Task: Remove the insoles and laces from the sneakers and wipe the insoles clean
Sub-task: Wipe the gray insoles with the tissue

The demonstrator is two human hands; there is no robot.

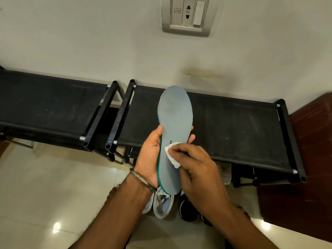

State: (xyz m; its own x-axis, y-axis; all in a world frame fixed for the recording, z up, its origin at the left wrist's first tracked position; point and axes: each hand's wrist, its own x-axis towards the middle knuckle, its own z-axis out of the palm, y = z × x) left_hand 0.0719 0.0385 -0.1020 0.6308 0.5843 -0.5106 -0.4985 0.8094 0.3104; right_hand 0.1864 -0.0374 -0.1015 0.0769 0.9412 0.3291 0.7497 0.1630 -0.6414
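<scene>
Beyond both hands, two black racks [233, 126] stand side by side against the wall [89, 42], their cloth tops level with the raised insole's toe; a socket plate [186, 15] sits on the wall high above. Below the hands, on the pale floor [45, 186], a grey sneaker [161, 205] lies just under the left wrist with its laces apparently still threaded, and dark shoes [188, 211] lie under the right forearm. Whether the sneaker's mate is there I cannot tell; the arms hide most of that spot.

Between the hands is the insole [175, 114], grey-blue with a green edge, held out lengthwise, toe away from the person and top face up. That way the whole upper surface faces the camera, likely so dirt can be seen while wiping.

Left hand [152, 155] cradles the insole from beneath, thumb hooked over the near edge and fingertips showing past the far edge, a grip that braces it against pressure from above. A metal bangle [142, 180] rings that wrist.

Right hand [195, 168] comes in over the heel half, fingers curled to pinch a small white pad [170, 151] and press it flat on the insole's middle. Wiping looks to be under way, with the toe half probably still to do.
</scene>
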